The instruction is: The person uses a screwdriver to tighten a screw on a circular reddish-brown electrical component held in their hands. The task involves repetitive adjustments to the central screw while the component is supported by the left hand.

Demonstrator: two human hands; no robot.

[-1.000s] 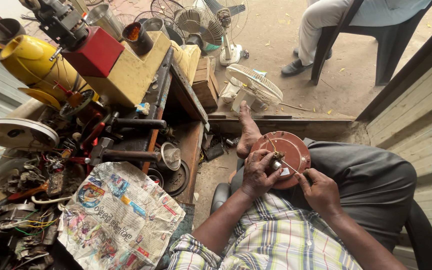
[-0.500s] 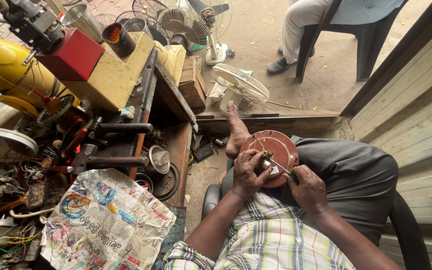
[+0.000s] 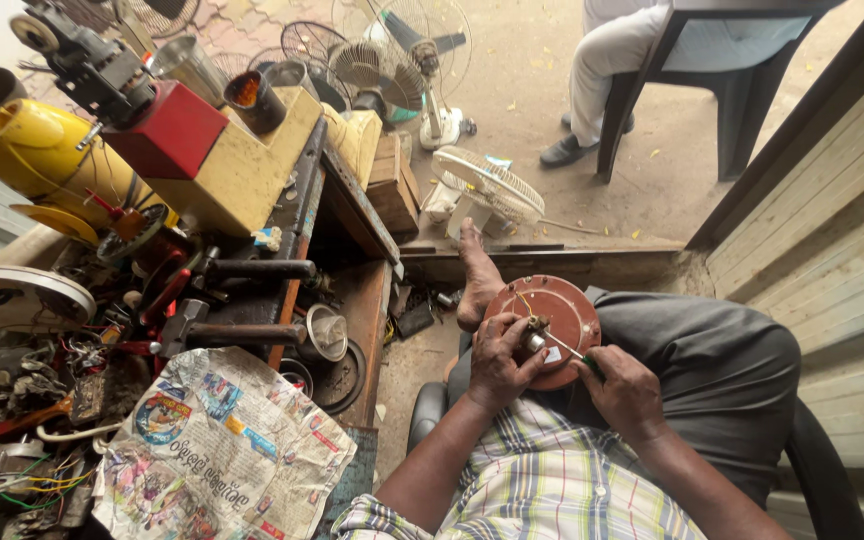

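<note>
A round reddish-brown motor housing [image 3: 549,305] rests on my lap, on my raised knee. My left hand [image 3: 500,361] grips its near edge and a small metal part at the hub [image 3: 535,338]. My right hand [image 3: 624,390] holds a thin screwdriver [image 3: 564,349] with a green handle. Its tip points at the hub. I sit in a dark chair [image 3: 822,470], in grey trousers and a checked shirt, with one bare foot [image 3: 476,280] up.
A cluttered workbench [image 3: 282,290] stands at left with hammers [image 3: 232,332], a newspaper [image 3: 222,450], a yellow tank [image 3: 42,150], a red box [image 3: 167,130] and wires. Table fans [image 3: 487,185] stand on the dirt floor ahead. Another person sits on a chair [image 3: 712,80] beyond. A wooden wall [image 3: 822,230] runs along the right.
The view has tilted slightly, so everything sits a little lower and farther right in the frame. Both hands stay on the housing and the screwdriver at the hub.
</note>
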